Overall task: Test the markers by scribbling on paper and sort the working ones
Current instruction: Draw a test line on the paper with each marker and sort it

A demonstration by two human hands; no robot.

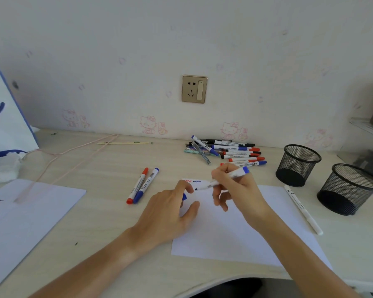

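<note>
Gripping an uncapped blue marker (222, 180) between curled right-hand (233, 186) fingers, dark tip angled down just above the top edge of a white paper sheet (224, 231) at the desk's (108, 164) middle. Blue end of the barrel pointing up and to the right, past the knuckles. Two short scribbles (193, 181) side by side at the sheet's upper left corner, one red, one blue, just beyond the tip. Left hand (170, 214) resting on the sheet's left edge, fingers curled round a small blue cap (184, 196), only a sliver of it showing. Two capped markers (142, 185) lying touching and parallel to the left of the sheet, one red, one blue. One white marker (303, 208) lying alone just off the sheet's right edge. Loose pile of markers (230, 150) near the wall behind the hands, caps red, blue and black, too jumbled for an exact count. Two black mesh cups (297, 164) standing at right, near each other, nothing visible inside either. Second white sheet (28, 214) at far left, faint red and blue strokes at its left margin. One gold wall socket (194, 89) above the pile, on pale cartoon-cat wallpaper. One pink wire hanger (73, 153) flat across the desk's left side.
</note>
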